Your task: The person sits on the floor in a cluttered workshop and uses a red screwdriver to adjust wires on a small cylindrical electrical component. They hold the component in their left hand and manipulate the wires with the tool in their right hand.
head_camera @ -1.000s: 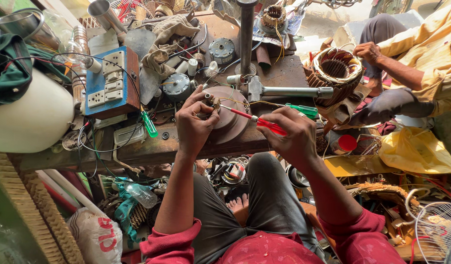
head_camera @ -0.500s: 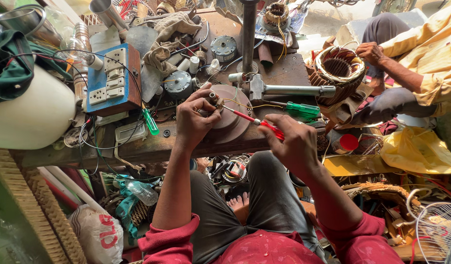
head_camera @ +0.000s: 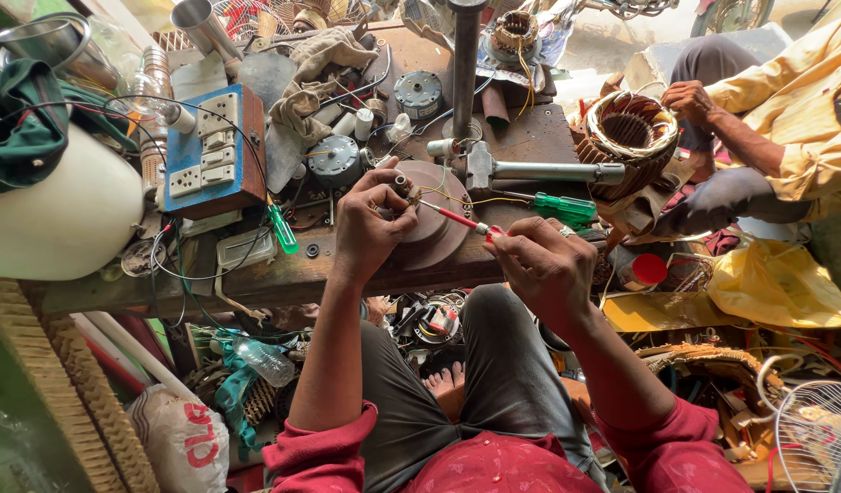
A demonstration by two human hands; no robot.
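Small dark cylindrical metal part (head_camera: 403,185) sits pinched in the fingertips of the left hand (head_camera: 370,224), held over a round brown disc (head_camera: 436,224) on the cluttered wooden tabletop (head_camera: 283,274). Most of the part is covered by the curled fingers, so its shape below the top end cannot be made out. Thin yellow wires (head_camera: 457,194) run from it toward the back of the tabletop. The right hand (head_camera: 543,265) is closed around the red handle of a slim screwdriver (head_camera: 457,217), the handle largely hidden in the fist; the shaft points left, its tip at the part. A green-handled screwdriver (head_camera: 564,208) and a steel hammer (head_camera: 530,171) lie just behind. Another person's hand (head_camera: 687,99) rests on a copper-wound motor stator (head_camera: 627,137) at right.
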